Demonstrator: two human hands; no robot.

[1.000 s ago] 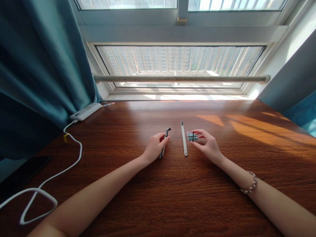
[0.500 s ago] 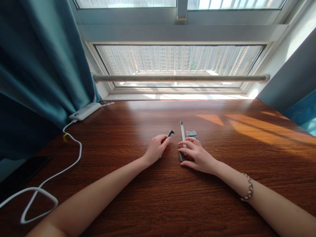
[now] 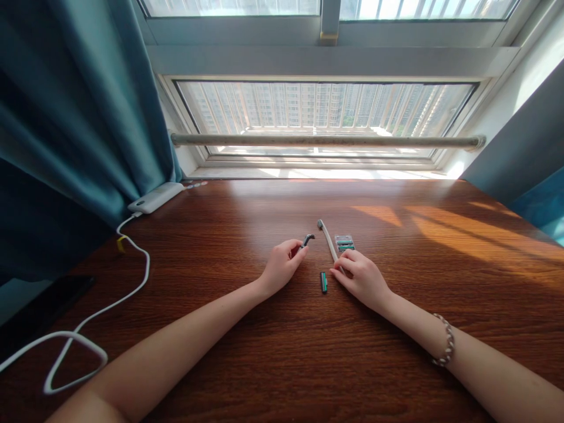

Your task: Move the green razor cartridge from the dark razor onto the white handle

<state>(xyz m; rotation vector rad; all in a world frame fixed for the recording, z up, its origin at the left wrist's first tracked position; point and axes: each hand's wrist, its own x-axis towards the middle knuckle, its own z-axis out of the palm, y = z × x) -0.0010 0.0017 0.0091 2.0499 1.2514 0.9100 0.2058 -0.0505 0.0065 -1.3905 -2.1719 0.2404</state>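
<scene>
My left hand (image 3: 282, 263) is closed around a dark razor handle (image 3: 307, 239), whose bent neck pokes out past the fingertips with no blade head on it. Between thumb and fingers, my right hand (image 3: 362, 278) pinches the lower end of a white toothbrush (image 3: 328, 239). Its grey bristled head points away from me and to the left. A green and black razor cartridge (image 3: 324, 282) lies on the table just left of my right fingertips. Beyond that hand sits a small clear case (image 3: 344, 243) holding green and black cartridges.
The brown wooden table (image 3: 247, 364) reaches to the window sill. At the back left lies a white power strip or adapter (image 3: 156, 198) with a white cable (image 3: 147, 264) looping forward. A dark flat device (image 3: 48, 311) is at the left edge, below a blue curtain (image 3: 88, 100).
My right hand has closed from spread fingers into a pinch on the toothbrush, which has turned so its head tilts left. The loose cartridge is now uncovered. My left hand keeps the razor handle.
</scene>
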